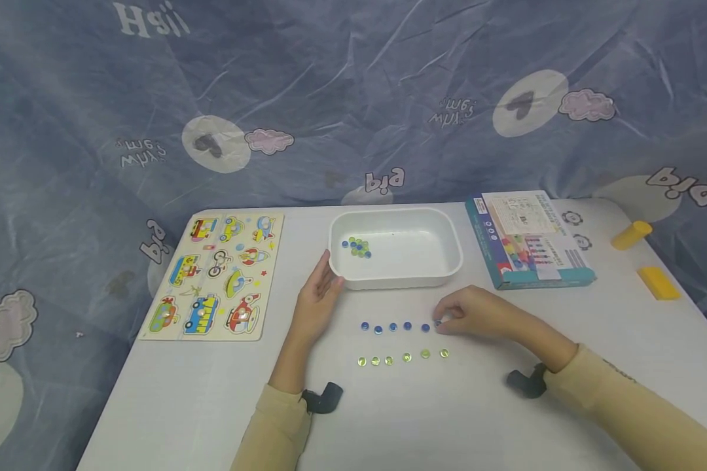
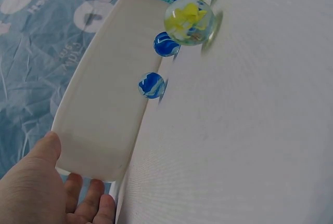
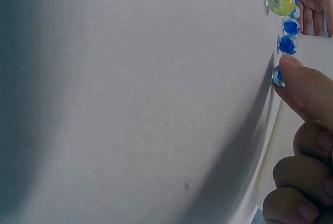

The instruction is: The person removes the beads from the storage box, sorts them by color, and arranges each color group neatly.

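Observation:
My right hand [image 1: 477, 313] pinches a blue glass marble [image 3: 279, 76] between thumb and finger, down at the right end of a row of blue marbles [image 1: 393, 327]. Nearer me runs a second row, of yellow-green marbles [image 1: 407, 357]; both rows lie on the white table. With my left hand [image 1: 316, 297] I hold the front left corner of a white plastic tray [image 1: 400, 283], thumb at the rim and fingers along its left end. Inside the tray, blue and yellow-green marbles [image 1: 359, 247] cluster on the left.
A wooden picture puzzle board [image 1: 212, 278] with vehicles lies at the left. Right of the tray is a boxed game [image 1: 530, 242]. Farther right are a yellow cylinder [image 1: 632, 235] and a yellow block [image 1: 658, 283]. A patterned blue-grey cloth [image 1: 342, 98] hangs behind the table.

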Demonstrator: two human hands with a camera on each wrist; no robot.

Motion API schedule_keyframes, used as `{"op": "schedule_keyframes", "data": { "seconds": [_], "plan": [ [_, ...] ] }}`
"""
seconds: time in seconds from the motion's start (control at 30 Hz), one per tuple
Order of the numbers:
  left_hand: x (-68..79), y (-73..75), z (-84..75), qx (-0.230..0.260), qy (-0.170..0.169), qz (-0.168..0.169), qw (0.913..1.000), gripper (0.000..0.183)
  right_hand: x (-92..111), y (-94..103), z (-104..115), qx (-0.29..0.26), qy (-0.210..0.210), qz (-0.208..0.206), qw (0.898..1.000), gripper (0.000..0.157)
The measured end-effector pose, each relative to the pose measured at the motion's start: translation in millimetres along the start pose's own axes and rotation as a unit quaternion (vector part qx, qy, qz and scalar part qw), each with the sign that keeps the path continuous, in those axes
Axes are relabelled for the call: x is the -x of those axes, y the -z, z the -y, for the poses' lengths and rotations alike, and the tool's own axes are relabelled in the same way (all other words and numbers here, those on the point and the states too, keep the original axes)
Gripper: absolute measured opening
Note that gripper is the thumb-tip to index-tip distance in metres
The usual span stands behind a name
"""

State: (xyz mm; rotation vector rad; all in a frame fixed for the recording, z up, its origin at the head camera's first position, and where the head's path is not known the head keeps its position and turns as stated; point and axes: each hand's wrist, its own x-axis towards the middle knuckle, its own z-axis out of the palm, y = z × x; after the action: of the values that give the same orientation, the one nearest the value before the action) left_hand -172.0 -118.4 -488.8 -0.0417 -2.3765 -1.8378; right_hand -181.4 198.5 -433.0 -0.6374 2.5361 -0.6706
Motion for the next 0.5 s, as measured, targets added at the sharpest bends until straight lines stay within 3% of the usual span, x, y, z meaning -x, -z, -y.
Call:
{"op": "schedule_keyframes", "data": {
  "seconds": [0.33,0.5],
  "plan": [
    [8.0,0.2,-21.2,0.010,0.005,-0.004,0.9999,0.063,1,2.6,-1,0.005,-0.014,-0.006,1.000,0.022],
    [10.8,1.0,-26.2,0.016,0.002,-0.004,0.9999,0.065,5,12.0,3,-0.004,0.015,-0.027,1.000,0.019]
  ]
}}
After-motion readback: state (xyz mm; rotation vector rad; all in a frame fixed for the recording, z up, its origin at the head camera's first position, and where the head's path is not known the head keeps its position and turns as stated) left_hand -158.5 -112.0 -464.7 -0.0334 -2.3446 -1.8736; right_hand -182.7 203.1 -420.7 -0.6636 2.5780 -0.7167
